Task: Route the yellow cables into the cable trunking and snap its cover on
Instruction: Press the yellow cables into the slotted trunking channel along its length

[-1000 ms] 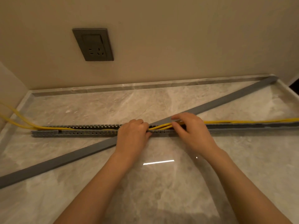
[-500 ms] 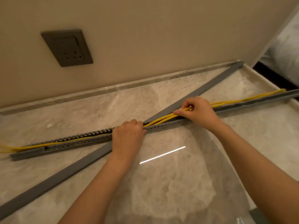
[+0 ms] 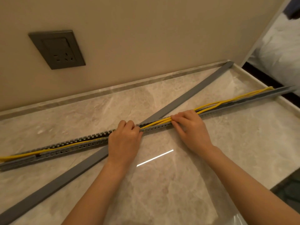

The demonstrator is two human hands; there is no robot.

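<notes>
Over at 10 o'clock a dark grey wall socket (image 3: 56, 49) is sitting in the beige wall above the marble tabletop (image 3: 170, 192). Below it the grey cable trunking (image 3: 53, 154) is lying flat on the tabletop, its long axis running from 8 o'clock at the left edge up to 2 o'clock, where its far end is poking past the tabletop's right rim. Its slotted side walls are facing up. The yellow cables (image 3: 68, 145) are coming in from the left edge and lying down inside the channel along that left stretch.

The cover (image 3: 48, 190), a plain grey strip, is lying on a steeper line, pointing from 7 o'clock in the bottom-left corner to 1 o'clock against the back wall. It is crossing the trunking near the middle and appears to be passing beneath it.

At that crossing the left hand (image 3: 125, 142) is resting on top of the trunking, fingers (image 3: 129, 125) curled over it where the cables are climbing out of the channel. Just to the right, the right hand (image 3: 190, 127) is pinching the bundled cables between thumb and fingers (image 3: 177, 122), holding them just above the slotted wall. Beyond that hand the cables are riding along the top of the trunking toward 2 o'clock. White bedding (image 3: 279, 46) is showing past the wall corner.
</notes>
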